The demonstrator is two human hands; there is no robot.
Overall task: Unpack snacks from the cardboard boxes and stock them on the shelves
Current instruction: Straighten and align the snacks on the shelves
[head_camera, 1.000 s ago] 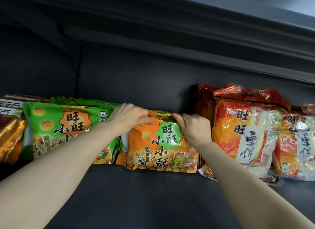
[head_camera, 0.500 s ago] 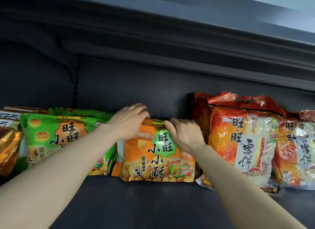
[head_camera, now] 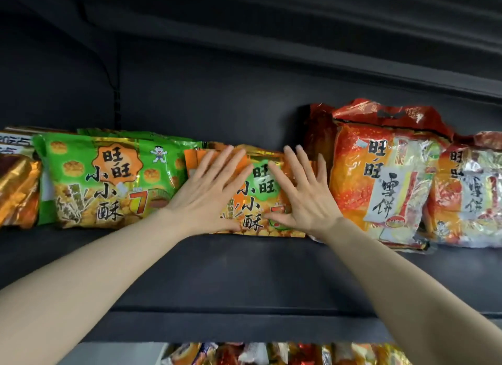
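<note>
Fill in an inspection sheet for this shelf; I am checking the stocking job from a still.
Surface: dark shelf, front part bare.
Job's things: orange snack bag at the back, between a green snack bag and red rice cracker bags; no cardboard box in view.
Clutter: gold bag at far left, partly cut off.
Grippers: left hand and right hand lie flat on the orange bag, fingers straight and spread.
Cables: nothing seen.
Surroundings: more snack packs on the shelf below; dark back panel.
</note>
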